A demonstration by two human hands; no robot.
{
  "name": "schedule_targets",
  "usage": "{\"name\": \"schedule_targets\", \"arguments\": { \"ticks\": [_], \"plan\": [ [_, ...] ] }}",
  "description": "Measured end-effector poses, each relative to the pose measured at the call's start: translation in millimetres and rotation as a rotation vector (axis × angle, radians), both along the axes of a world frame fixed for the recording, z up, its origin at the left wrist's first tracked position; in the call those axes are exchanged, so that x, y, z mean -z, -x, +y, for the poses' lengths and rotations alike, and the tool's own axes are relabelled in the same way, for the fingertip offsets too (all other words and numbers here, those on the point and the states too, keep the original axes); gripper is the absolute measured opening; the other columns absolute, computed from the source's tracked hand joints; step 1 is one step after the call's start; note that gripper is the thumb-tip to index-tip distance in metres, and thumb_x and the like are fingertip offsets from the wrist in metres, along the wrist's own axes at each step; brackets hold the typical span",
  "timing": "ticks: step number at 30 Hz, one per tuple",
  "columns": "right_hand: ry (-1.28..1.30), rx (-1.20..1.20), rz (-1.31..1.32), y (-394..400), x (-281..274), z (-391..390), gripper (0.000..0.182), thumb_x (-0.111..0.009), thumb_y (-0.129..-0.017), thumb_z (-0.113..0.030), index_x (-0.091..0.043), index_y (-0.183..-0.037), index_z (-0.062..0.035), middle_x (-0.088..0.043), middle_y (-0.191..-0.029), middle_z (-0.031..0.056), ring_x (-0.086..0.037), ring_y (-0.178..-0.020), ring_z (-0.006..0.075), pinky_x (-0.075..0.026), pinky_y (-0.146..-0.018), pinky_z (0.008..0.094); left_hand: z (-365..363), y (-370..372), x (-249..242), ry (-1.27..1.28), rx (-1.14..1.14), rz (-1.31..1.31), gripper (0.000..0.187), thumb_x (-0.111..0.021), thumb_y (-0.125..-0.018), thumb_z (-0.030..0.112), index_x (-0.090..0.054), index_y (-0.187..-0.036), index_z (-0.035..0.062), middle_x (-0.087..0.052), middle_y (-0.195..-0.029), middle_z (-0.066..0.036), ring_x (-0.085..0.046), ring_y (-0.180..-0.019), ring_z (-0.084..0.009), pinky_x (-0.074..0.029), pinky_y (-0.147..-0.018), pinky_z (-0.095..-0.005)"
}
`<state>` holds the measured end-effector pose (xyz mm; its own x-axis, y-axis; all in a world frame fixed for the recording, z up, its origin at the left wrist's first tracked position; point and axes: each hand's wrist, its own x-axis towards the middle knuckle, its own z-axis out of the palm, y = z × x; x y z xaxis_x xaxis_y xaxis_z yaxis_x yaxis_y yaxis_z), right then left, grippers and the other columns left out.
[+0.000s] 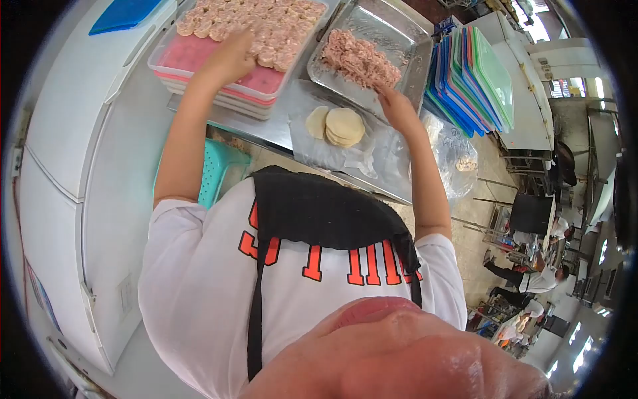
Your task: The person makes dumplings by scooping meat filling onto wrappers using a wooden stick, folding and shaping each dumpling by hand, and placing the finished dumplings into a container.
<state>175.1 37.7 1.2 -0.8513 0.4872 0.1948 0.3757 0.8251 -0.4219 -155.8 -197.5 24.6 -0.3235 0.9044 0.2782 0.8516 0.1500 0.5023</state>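
My left hand [231,61] is over the top plastic tray [156,61], its fingers curled at the edge of the rows of dumplings [279,30]. Whatever is in those fingers is hidden. Pink tray bottom shows beside the rows. My right hand [397,110] reaches to the near rim of a metal pan [415,46], fingers closed at the ground meat filling [359,58]; I cannot make out what they grip. Between my hands, round pale dumpling wrappers [344,126] lie stacked on a clear plastic sheet [306,143].
Coloured plastic lids [475,80] stand stacked right of the pan. A plastic bag [458,159] lies at the table's right end. A teal basket [212,173] sits below the table. White freezer [113,199] stands at left, a blue lid [123,14] on top. People [541,279] work far right.
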Motion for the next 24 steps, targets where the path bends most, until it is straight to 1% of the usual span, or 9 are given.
{"name": "schedule_targets", "arguments": {
  "ticks": [3, 5, 7, 9, 11, 15, 17, 23, 24],
  "plan": [
    [-0.027, -0.087, -0.054, 22, 10, 13, 0.033, -0.048, -0.091, -0.011, -0.055, -0.123, -0.0112, -0.062, -0.089, 0.0248, -0.060, -0.089, 0.0399, -0.046, -0.079, 0.0456, -12, -40, -16, -0.052, -0.195, 0.025, 0.035, -0.060, -0.078, 0.011, -0.050, -0.108, -0.0028, -0.056, -0.108, -0.025, -0.052, -0.105, -0.0415, -0.044, -0.088, -0.0439],
    [-0.022, -0.106, -0.068, 40, 23, 27, 0.035, -0.048, -0.089, -0.008, -0.055, -0.123, -0.0116, -0.062, -0.092, 0.0249, -0.060, -0.091, 0.0400, -0.047, -0.079, 0.0464, -2, -72, -22, -0.334, -0.214, 0.153, 0.029, -0.059, -0.080, 0.012, -0.053, -0.106, 0.0001, -0.056, -0.107, -0.023, -0.051, -0.105, -0.0406, -0.045, -0.087, -0.0435],
    [-0.128, -0.065, -0.259, 56, 47, 43, 0.037, -0.043, -0.089, -0.008, -0.055, -0.123, -0.0120, -0.061, -0.103, 0.0243, -0.061, -0.096, 0.0396, -0.048, -0.081, 0.0475, 15, -117, -28, -0.406, 0.016, -0.097, 0.022, -0.057, -0.082, 0.012, -0.056, -0.101, 0.0017, -0.057, -0.105, -0.020, -0.053, -0.103, -0.0385, -0.046, -0.084, -0.0429],
    [-0.120, -0.081, -0.230, 61, 68, 46, 0.038, -0.042, -0.088, -0.008, -0.055, -0.124, -0.0124, -0.060, -0.106, 0.0233, -0.060, -0.097, 0.0395, -0.048, -0.083, 0.0477, 29, -138, 21, -0.142, 0.128, -0.298, 0.024, -0.058, -0.082, 0.010, -0.060, -0.105, 0.0027, -0.060, -0.103, -0.015, -0.057, -0.101, -0.0324, -0.046, -0.087, -0.0396],
    [-0.101, -0.077, -0.201, 62, 80, 51, 0.038, -0.043, -0.088, -0.009, -0.055, -0.124, -0.0127, -0.061, -0.105, 0.0229, -0.060, -0.098, 0.0401, -0.048, -0.083, 0.0477, 37, -157, 63, 0.169, 0.097, -0.219, 0.024, -0.060, -0.078, 0.005, -0.061, -0.101, 0.0031, -0.060, -0.099, -0.015, -0.056, -0.098, -0.0336, -0.045, -0.086, -0.0412],
    [0.048, -0.228, -0.312, 50, 78, 64, 0.033, -0.045, -0.090, -0.014, -0.057, -0.121, -0.0117, -0.064, -0.100, 0.0233, -0.061, -0.100, 0.0379, -0.048, -0.084, 0.0460, 38, -172, 120, 0.161, 0.205, -0.113, 0.026, -0.064, -0.074, 0.007, -0.061, -0.100, 0.0039, -0.058, -0.093, -0.013, -0.055, -0.094, -0.0337, -0.044, -0.085, -0.0408],
    [0.107, -0.346, -0.236, 43, 92, 72, 0.032, -0.046, -0.091, -0.016, -0.058, -0.120, -0.0109, -0.064, -0.101, 0.0226, -0.061, -0.098, 0.0378, -0.048, -0.083, 0.0447, 35, -178, 128, -0.026, 0.136, -0.110, 0.026, -0.066, -0.072, 0.009, -0.062, -0.097, 0.0033, -0.057, -0.091, -0.013, -0.053, -0.092, -0.0341, -0.043, -0.085, -0.0400],
    [0.341, -0.565, -0.151, 25, 92, 89, 0.035, -0.049, -0.096, -0.024, -0.055, -0.124, -0.0036, -0.065, -0.110, 0.0139, -0.065, -0.091, 0.0295, -0.052, -0.073, 0.0360, 30, -174, 116, 0.071, 0.041, -0.164, 0.018, -0.061, -0.082, 0.017, -0.064, -0.090, 0.0008, -0.058, -0.088, -0.013, -0.055, -0.089, -0.0327, -0.044, -0.082, -0.0397],
    [0.577, -0.469, -0.284, 19, 71, 88, 0.035, -0.048, -0.096, -0.024, -0.055, -0.124, -0.0038, -0.065, -0.108, 0.0145, -0.065, -0.091, 0.0286, -0.051, -0.071, 0.0365, 28, -172, 111, 0.073, 0.039, -0.162, 0.018, -0.061, -0.082, 0.017, -0.064, -0.090, 0.0008, -0.058, -0.088, -0.013, -0.055, -0.089, -0.0327, -0.044, -0.082, -0.0397]
  ]
}}
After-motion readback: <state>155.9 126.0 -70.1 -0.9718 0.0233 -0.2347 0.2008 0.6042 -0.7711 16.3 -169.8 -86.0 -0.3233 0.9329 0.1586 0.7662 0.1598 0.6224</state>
